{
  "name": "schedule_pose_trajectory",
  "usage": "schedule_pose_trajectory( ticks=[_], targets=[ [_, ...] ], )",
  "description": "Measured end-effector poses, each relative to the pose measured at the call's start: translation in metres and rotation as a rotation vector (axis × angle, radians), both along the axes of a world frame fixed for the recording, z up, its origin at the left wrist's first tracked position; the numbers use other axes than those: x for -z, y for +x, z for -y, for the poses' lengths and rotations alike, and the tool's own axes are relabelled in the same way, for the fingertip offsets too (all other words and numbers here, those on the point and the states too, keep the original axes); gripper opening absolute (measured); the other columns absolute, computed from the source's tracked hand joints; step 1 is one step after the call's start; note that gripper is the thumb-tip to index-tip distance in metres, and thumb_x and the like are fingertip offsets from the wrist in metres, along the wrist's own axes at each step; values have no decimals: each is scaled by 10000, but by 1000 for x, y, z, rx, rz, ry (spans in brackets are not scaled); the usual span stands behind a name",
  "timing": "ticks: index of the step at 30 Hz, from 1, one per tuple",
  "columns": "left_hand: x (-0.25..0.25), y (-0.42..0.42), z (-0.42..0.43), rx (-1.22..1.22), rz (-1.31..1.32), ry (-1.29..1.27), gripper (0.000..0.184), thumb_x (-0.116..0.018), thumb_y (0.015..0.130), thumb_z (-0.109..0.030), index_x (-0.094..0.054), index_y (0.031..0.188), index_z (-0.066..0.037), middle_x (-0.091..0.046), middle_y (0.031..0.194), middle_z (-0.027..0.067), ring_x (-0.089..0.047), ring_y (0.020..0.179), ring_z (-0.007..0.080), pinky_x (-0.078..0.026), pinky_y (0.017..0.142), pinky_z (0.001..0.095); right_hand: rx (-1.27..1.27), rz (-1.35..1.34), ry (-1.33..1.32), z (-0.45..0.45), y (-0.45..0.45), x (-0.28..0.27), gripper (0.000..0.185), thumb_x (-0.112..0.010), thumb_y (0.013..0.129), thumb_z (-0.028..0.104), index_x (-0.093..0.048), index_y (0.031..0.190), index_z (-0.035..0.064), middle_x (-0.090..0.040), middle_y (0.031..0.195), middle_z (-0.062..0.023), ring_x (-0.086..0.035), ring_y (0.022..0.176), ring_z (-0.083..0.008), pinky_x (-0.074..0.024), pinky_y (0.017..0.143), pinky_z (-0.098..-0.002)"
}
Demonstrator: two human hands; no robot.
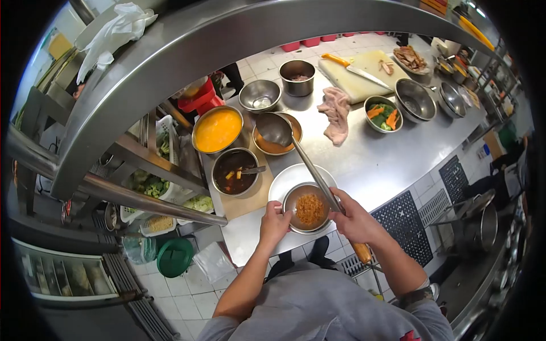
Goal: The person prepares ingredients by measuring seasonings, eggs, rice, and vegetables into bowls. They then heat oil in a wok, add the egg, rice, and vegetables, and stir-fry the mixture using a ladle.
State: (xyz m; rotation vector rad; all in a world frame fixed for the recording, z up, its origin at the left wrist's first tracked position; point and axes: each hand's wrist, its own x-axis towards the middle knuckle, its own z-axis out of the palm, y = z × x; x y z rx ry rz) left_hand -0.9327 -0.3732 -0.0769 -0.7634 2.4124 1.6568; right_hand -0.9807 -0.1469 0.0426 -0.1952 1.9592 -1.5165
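Note:
My left hand [274, 224] grips the left rim of a small metal bowl [291, 221] holding orange-brown fried rice or crumbs [310, 210]. The bowl is over a white plate [284, 174] near the counter's front edge. My right hand [354, 215] is closed around the long handle of a ladle [310, 165], at the bowl's right side; whether it also touches the bowl I cannot tell. The ladle's dark round head hangs over a bowl of orange sauce [294, 126]. Its wooden handle end points toward my body.
Left of the plate stand a bowl of yellow liquid [218, 129] and a bowl of dark sauce [230, 182] with a spoon. Further back are a vegetable bowl [383, 115], a crumpled cloth [335, 116], and a knife [361, 73] on a cutting board [372, 59]. A metal rail [153, 199] crosses at left.

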Motion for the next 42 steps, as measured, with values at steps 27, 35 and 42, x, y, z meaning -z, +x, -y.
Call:
schedule_pose_trajectory(
  ticks=[27,35,42],
  targets=[
    [5,27,25,73,-219,-231,256,-707,873,-212,-614,993,-7,-631,928,146,-653,728,242,-524,693,369,301,629,-668,-9,-48,-76,370,-457,901,7,-466,1270,-19,-572,866,-61,-470,524,-52,-386,402,-220],
    [3,22,30,118,-252,-240,259,-701,875,-219,-621,981,4,-648,923,136,-651,715,225,-527,684,354,382,472,-468,-2,-44,-104,449,-478,884,-3,-437,1331,-20,-563,857,-68,-457,520,-56,-363,362,-222],
    [4,22,30,139,-277,-251,227,-712,863,-193,-605,964,-20,-625,893,124,-631,692,230,-514,666,368,426,427,-433,-1,-43,-108,466,-484,875,-2,-434,1338,-28,-565,857,-76,-455,512,-55,-374,339,-219]
  ],
)
